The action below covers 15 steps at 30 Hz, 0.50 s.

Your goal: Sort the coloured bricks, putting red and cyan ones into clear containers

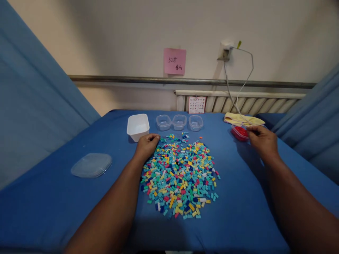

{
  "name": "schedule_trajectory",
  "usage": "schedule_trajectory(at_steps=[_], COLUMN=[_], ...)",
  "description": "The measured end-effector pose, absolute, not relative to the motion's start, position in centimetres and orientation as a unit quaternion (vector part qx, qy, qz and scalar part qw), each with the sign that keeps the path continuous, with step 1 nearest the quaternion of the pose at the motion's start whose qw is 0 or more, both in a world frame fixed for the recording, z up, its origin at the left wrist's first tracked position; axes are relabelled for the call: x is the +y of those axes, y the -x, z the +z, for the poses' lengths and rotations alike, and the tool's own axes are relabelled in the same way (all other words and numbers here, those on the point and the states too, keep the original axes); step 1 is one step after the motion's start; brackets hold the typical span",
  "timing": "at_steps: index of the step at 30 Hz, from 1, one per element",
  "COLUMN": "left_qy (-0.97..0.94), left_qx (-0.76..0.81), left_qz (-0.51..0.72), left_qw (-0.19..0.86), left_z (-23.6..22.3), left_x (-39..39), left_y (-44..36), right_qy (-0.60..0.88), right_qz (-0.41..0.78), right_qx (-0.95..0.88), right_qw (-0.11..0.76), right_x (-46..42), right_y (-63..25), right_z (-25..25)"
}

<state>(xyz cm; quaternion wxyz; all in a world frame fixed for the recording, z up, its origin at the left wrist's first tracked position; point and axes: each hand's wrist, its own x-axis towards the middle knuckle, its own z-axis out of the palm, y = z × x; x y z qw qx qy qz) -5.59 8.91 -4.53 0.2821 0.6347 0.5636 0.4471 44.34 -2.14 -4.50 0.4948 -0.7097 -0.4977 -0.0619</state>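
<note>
A wide pile of small toy building bricks (180, 176) in teal, yellow, pink, blue and white lies on the blue cloth. At the pile's upper left edge rests my left hand (148, 145), its fingers curled and thumb pressed in; whatever is between them is hidden. Off to the right, my right hand (263, 141) pinches the rim of a small clear plastic container (240, 133) with red pieces inside. That container is slightly tilted, with a shadow below it.
Three clear tubs (179, 122) stand in a row behind the pile, beside a white bin (138, 127). Clear lids (91, 165) lie stacked at left. A yellow cloth (243, 119) sits at the back right, near a hanging white cable (228, 86). Blue curtains (39, 77) flank the table.
</note>
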Motion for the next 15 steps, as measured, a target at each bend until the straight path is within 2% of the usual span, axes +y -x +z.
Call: schedule_trajectory(at_steps=[9,15], left_qy=[-0.637,-0.635], left_qx=[0.56,0.555], left_qz=[0.444,0.441], left_qw=[0.288,0.308], left_z=[-4.6,-4.2], left_x=[8.8,8.2], left_y=[5.5,5.3], right_qy=[0.734,0.614], right_qz=[-0.106,-0.079], right_qx=[-0.544,-0.684], right_qw=[0.393,0.387], right_x=[-1.8,-2.4], right_y=[-44.3,-38.6], right_z=[-5.2,-4.5])
